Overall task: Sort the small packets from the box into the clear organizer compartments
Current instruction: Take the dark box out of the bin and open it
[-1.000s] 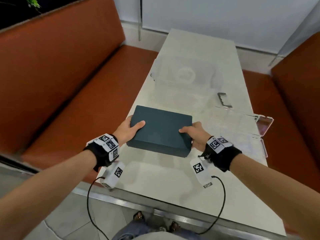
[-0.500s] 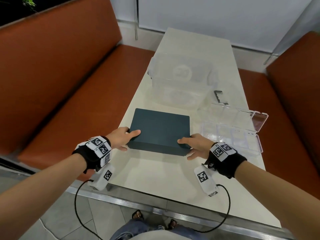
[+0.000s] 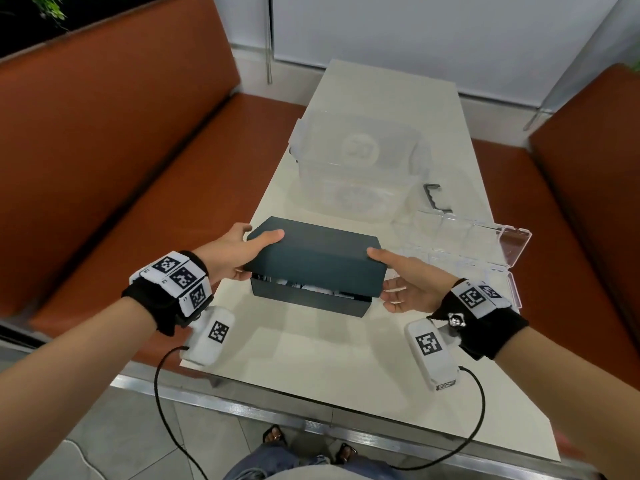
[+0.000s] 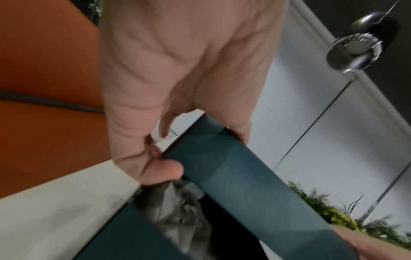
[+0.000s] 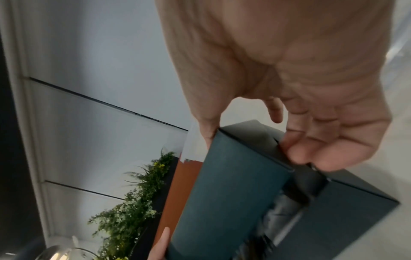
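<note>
Orange benches (image 3: 114,161) flank a long white table (image 3: 311,355) w/ everything on it. Far end: big clear tub (image 3: 360,168), well back from the work. Nearer, centre: dark teal box (image 3: 304,299), its lid (image 3: 311,252) raised at the near edge, so a gap shows pale packets (image 3: 311,287) inside. Just right of the box: clear organizer (image 3: 460,251), open, compartments look bare as far as can be told.

Step in hand, prob.: taking the lid off, sorting not begun. Left hand (image 3: 232,254) pinches the lid's left end, thumb on top, fingers under the rim. Right hand (image 3: 405,278) does likewise at the right end; grips narrow, both holding the lid.

Next needs: lift lid clear, park it somewhere off the organizer, e.g. table's near left. Box base isn't held down, may drag up w/ the lid. Small black handle-like bit (image 3: 434,199) sits behind the organizer; not in the way.
</note>
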{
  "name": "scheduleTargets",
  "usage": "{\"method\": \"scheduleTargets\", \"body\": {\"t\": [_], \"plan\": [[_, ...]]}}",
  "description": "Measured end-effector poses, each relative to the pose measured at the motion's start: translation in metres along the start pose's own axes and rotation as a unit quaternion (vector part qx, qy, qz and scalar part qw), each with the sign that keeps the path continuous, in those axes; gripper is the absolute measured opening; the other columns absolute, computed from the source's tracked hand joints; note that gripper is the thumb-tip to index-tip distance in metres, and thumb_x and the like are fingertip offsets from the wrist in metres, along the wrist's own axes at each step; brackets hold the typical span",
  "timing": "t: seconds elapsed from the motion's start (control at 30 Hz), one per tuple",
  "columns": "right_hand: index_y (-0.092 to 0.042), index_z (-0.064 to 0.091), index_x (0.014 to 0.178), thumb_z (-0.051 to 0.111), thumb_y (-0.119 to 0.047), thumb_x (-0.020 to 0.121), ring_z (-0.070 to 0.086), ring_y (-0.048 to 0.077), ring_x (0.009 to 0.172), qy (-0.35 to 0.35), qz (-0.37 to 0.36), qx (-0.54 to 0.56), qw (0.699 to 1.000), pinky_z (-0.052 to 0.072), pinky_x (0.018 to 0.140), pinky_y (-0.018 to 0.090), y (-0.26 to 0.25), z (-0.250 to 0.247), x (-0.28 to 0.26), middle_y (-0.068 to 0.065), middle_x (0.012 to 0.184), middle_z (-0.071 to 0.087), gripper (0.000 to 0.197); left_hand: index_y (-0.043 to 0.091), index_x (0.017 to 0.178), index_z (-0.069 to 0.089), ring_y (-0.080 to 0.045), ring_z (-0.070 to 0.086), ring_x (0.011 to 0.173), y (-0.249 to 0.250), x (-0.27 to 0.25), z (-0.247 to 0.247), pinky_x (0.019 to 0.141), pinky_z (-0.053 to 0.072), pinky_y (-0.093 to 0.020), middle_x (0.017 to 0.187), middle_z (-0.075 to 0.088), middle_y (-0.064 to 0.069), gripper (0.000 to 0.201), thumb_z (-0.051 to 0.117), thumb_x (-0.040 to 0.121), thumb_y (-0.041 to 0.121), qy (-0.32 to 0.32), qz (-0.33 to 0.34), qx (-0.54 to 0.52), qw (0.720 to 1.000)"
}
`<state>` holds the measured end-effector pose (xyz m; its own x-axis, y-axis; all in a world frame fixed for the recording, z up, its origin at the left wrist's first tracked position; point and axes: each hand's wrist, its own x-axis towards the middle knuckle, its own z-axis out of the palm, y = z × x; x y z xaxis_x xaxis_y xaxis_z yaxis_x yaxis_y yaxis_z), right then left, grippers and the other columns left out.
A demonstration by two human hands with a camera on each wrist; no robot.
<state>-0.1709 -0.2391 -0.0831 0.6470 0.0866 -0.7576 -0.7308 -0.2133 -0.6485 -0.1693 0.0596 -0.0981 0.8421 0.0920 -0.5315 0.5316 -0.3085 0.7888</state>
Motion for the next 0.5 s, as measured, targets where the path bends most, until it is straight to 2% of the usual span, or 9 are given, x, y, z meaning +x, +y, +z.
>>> {"method": "scheduleTargets", "body": {"t": [0.07,0.13,0.17,0.23,0.3,0.33,0.4,0.43,0.5], "plan": [[-0.017,0.060,0.109,0.068,-0.044,0.084,0.057,0.028,0.071,0.004,-0.019,0.005,1.000,0.051,0.061,0.033,-0.011,-0.005,-0.004,0.017,0.100,0.057,0.038,0.023,0.138,0.039,-0.015,0.051,0.095,0.016,-0.003,-0.003,0.073,0.055,-0.030,0.117,0.047,-0.001,0.070,0.062,0.083,0.060,-0.005,0.028,0.034,0.999],[-0.017,0.050,0.125,0.068,-0.039,0.086,0.060,0.031,0.079,0.023,-0.062,0.000,0.998,0.052,0.060,0.034,-0.024,-0.013,-0.008,0.019,0.115,0.052,0.049,0.024,0.133,0.042,-0.015,0.052,0.089,0.032,-0.004,-0.008,0.068,0.055,-0.026,0.110,0.047,0.000,0.064,0.061,0.084,0.060,0.002,0.061,0.077,0.995],[-0.018,0.048,0.127,0.068,-0.038,0.086,0.061,0.030,0.081,0.033,-0.091,-0.003,0.995,0.053,0.060,0.033,-0.031,-0.017,-0.011,0.018,0.118,0.050,0.050,0.023,0.129,0.045,-0.014,0.053,0.084,0.040,-0.004,-0.010,0.065,0.054,-0.023,0.108,0.050,0.000,0.060,0.061,0.084,0.059,0.004,0.077,0.092,0.993],[-0.023,0.055,0.119,0.069,-0.043,0.083,0.064,0.026,0.085,0.025,-0.148,-0.024,0.988,0.054,0.062,0.032,-0.044,-0.023,-0.021,0.013,0.120,0.052,0.043,0.018,0.121,0.052,-0.012,0.054,0.074,0.054,-0.001,-0.014,0.055,0.051,-0.016,0.103,0.057,-0.003,0.053,0.063,0.084,0.054,0.004,0.107,0.096,0.990],[-0.032,0.061,0.115,0.071,-0.055,0.075,0.064,0.022,0.094,-0.010,-0.202,-0.080,0.976,0.055,0.072,0.030,-0.053,-0.029,-0.030,0.003,0.124,0.057,0.047,0.018,0.116,0.055,-0.009,0.054,0.071,0.065,0.003,-0.015,0.053,0.049,-0.012,0.101,0.061,-0.004,0.048,0.066,0.084,0.051,0.009,0.125,0.082,0.989],[-0.038,0.060,0.117,0.072,-0.059,0.068,0.064,0.019,0.099,-0.024,-0.229,-0.111,0.967,0.054,0.075,0.029,-0.057,-0.030,-0.034,-0.002,0.124,0.058,0.055,0.018,0.116,0.054,-0.009,0.056,0.072,0.070,0.006,-0.016,0.055,0.051,-0.012,0.102,0.062,-0.004,0.049,0.067,0.082,0.050,0.015,0.133,0.071,0.988],[-0.045,0.055,0.120,0.075,-0.058,0.062,0.061,0.013,0.105,-0.009,-0.284,-0.181,0.942,0.053,0.076,0.027,-0.065,-0.032,-0.038,-0.005,0.121,0.056,0.063,0.018,0.125,0.050,-0.010,0.063,0.082,0.079,0.011,-0.017,0.068,0.057,-0.018,0.110,0.061,-0.003,0.064,0.071,0.076,0.052,0.034,0.143,0.051,0.988],[-0.046,0.054,0.121,0.077,-0.054,0.065,0.060,0.011,0.104,0.021,-0.309,-0.217,0.926,0.053,0.074,0.025,-0.068,-0.033,-0.037,-0.006,0.119,0.054,0.061,0.017,0.134,0.044,-0.011,0.066,0.089,0.082,0.015,-0.017,0.076,0.058,-0.023,0.115,0.059,-0.001,0.077,0.073,0.073,0.054,0.041,0.149,0.049,0.987],[-0.040,0.057,0.119,0.075,-0.042,0.077,0.061,0.011,0.098,0.096,-0.355,-0.253,0.895,0.052,0.069,0.024,-0.078,-0.036,-0.027,-0.005,0.113,0.056,0.046,0.022,0.146,0.030,-0.013,0.067,0.094,0.090,0.021,-0.017,0.080,0.058,-0.027,0.125,0.052,0.000,0.099,0.074,0.066,0.058,0.045,0.160,0.067,0.984]]}}
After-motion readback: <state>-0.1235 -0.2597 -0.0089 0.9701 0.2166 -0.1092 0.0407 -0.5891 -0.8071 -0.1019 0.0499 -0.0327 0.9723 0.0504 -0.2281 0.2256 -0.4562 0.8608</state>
